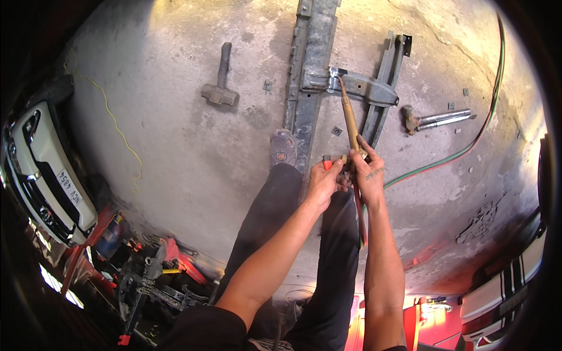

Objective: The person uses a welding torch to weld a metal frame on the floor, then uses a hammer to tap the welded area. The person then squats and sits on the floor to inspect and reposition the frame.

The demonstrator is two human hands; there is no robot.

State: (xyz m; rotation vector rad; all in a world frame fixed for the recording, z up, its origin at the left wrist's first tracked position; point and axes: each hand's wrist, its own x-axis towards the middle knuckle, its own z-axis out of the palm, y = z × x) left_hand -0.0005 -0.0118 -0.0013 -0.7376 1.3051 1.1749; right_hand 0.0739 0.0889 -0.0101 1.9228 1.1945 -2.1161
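A: What does the right hand (pixel 369 169) hold?

B: A brass torch (pixel 351 124). The fingers are wrapped around its lower body, and its thin tip points away from the person, reaching the joint where a grey bracket (pixel 366 88) meets a long steel beam (pixel 309 70) lying on the concrete floor (pixel 193 146).

A: And the left hand (pixel 324 182)?

B: It sits just beside the right, fingers pinched at the base of the torch, by a small red knob (pixel 327 164). Whether they grip the knob itself or only touch it, I cannot tell.

A: Any hoses?

B: Yes. A red hose (pixel 359 216) hangs down from the torch between the forearms, and a green and red pair (pixel 468 149) curves off across the floor to the right.

A: What else lies around?

B: A hammer (pixel 220 88) left of the beam, well apart. A second, silver-handled tool (pixel 436 119) right of the bracket. The person's shoe (pixel 283 147) rests against the beam. A white car (pixel 44 169) stands at the left edge.
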